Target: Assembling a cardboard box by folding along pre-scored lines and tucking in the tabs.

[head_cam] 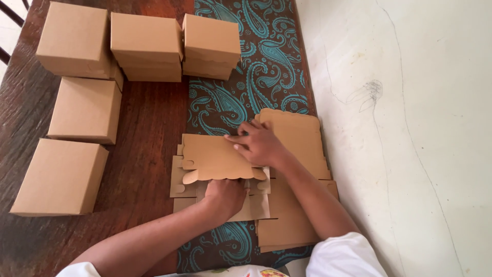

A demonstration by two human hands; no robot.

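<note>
A flat brown cardboard box blank (212,156) with a scalloped edge lies on the patterned cloth near the table's front. My right hand (259,143) rests on its upper right part with the index finger stretched left along the top flap. Pressed on the blank's lower flaps is my left hand (225,196), fingers curled over the cardboard. A stack of more flat blanks (302,138) lies just to the right under my right forearm.
Several assembled brown cardboard boxes stand on the dark wooden table: three at the back (146,46) and two along the left (61,177). A teal paisley cloth (251,66) runs down the middle. A pale wall (410,128) borders the table's right edge.
</note>
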